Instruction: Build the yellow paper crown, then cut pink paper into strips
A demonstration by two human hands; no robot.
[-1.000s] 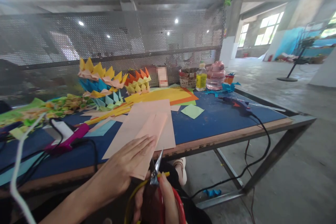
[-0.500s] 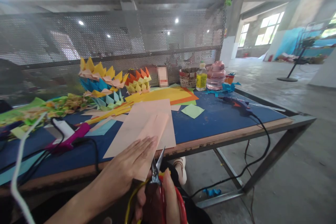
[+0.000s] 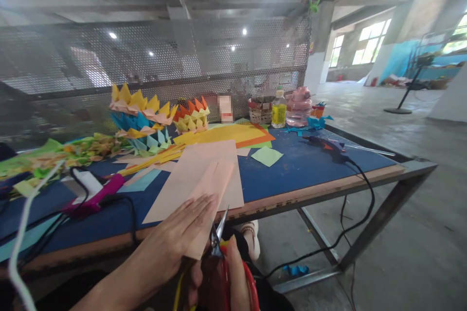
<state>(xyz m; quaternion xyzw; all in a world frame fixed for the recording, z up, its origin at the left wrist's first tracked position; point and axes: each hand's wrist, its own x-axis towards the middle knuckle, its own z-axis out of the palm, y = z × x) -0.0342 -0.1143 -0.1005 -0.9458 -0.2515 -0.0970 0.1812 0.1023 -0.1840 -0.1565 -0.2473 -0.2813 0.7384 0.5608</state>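
Note:
My left hand [image 3: 178, 226] lies flat, fingers stretched out together, on a folded pale pink paper strip [image 3: 217, 177]. Its thumb is hidden. Under the strip is a larger pink sheet [image 3: 168, 192] on the blue table top; the strip's near end sticks out past the table edge. Below that edge, my right hand [image 3: 235, 274] is closed around scissors [image 3: 218, 235] with red handles. Their blades are parted and point up and away, just right of the strip's near end. A yellow cord or loop [image 3: 178, 284] shows beside the right hand; what it belongs to is unclear.
Stacked paper crowns [image 3: 142, 116], yellow sheets [image 3: 222, 133] and a green square [image 3: 267, 156] lie beyond. A magenta glue gun [image 3: 97, 197] is left, a dark glue gun [image 3: 326, 148] right, both corded. A yellow-liquid bottle [image 3: 279, 112] and pink jug [image 3: 299, 109] stand behind.
The view has tilted slightly. My left hand stays flat on the folded strip, and the scissors keep nearly the same place with blades still parted.

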